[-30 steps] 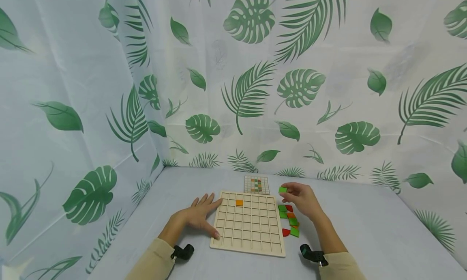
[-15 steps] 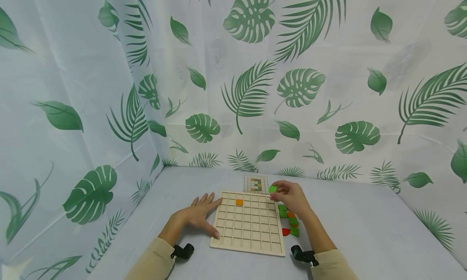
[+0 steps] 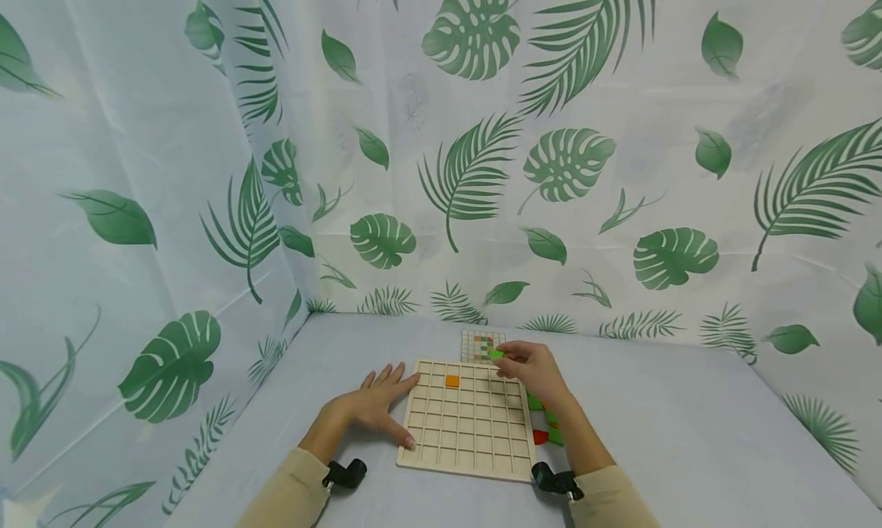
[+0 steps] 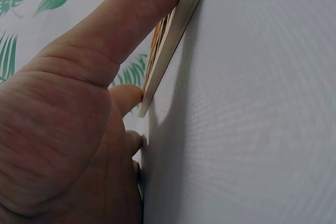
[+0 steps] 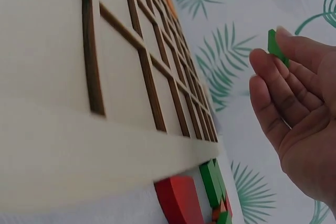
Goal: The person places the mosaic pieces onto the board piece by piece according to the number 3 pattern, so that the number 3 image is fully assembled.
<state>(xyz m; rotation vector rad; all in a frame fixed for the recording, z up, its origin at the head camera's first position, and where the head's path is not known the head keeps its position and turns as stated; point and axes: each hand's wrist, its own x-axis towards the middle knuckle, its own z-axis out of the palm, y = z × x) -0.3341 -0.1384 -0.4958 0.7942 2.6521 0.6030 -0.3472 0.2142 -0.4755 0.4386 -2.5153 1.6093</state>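
Head view: grid board (image 3: 465, 428), judged stiff, light wood, is touched at its L edge by L hand (image 3: 372, 405), fingers spread wide; best lifted by opp. edges. By R hand (image 3: 536, 370), thumb & fingers pinched narrow, a green tile (image 3: 495, 353) is held nr board's far edge, toward R corner; prob. light, hard, slippery, best gripped by its sides.

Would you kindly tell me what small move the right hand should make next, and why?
Probably lower the green tile toward a bare square beside the orange tile: the right hand pinches it clear of the grid board, while the left hand touches the board's edge, seemingly steadying it.
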